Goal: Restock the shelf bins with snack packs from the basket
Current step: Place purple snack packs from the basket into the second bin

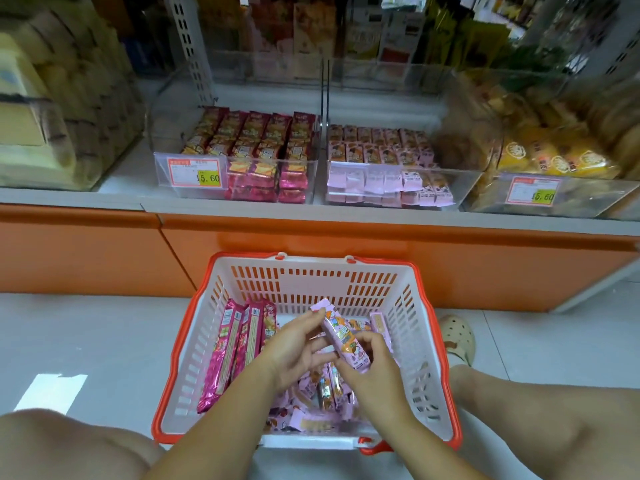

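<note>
A white basket with an orange rim [304,282] stands on the floor before the shelf. Over it, a pale pink snack pack [341,336] is held by both hands: my left hand [298,348] pinches its upper end and my right hand [370,365] grips its lower end. Several magenta packs [232,351] lean against the basket's left side, and more pale pink packs [311,403] lie on its bottom. On the shelf, a clear bin of magenta and red packs [249,161] sits next to a clear bin of pale pink packs [391,168].
An orange shelf base [346,244] runs behind the basket. Clear bins of yellow snacks stand at the left [52,133] and right [554,161]. Price tags hang on bin fronts. My knees frame the basket, and a foot in a beige clog [457,337] is to its right.
</note>
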